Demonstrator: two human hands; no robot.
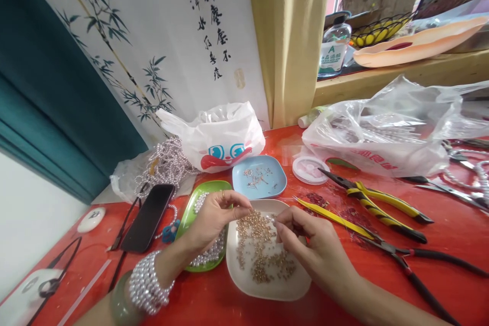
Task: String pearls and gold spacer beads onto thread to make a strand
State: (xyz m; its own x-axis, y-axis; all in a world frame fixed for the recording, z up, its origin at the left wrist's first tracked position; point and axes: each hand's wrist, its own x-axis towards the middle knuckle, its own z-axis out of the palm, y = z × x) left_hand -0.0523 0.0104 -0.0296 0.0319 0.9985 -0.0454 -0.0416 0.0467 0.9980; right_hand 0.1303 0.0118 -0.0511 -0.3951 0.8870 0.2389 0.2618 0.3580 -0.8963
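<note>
My left hand [217, 216] hovers over the near edge of a green tray [190, 214] of pearl beads, its fingers pinched together on something too small to name. My right hand [311, 247] rests over a white dish [267, 285] scattered with several small gold beads [260, 249], fingertips pinched close to the left hand's. A pearl bracelet [147, 282] and a green bangle [120, 305] are on my left wrist.
A blue dish [275, 183] with small metal findings sits behind. Yellow-handled pliers [382, 204], red-handled pliers [420, 265] and yellow tweezers [332, 216] lie to the right. A black phone [148, 216], strands of pearls [168, 160] and plastic bags [217, 135] crowd the red table [451, 237].
</note>
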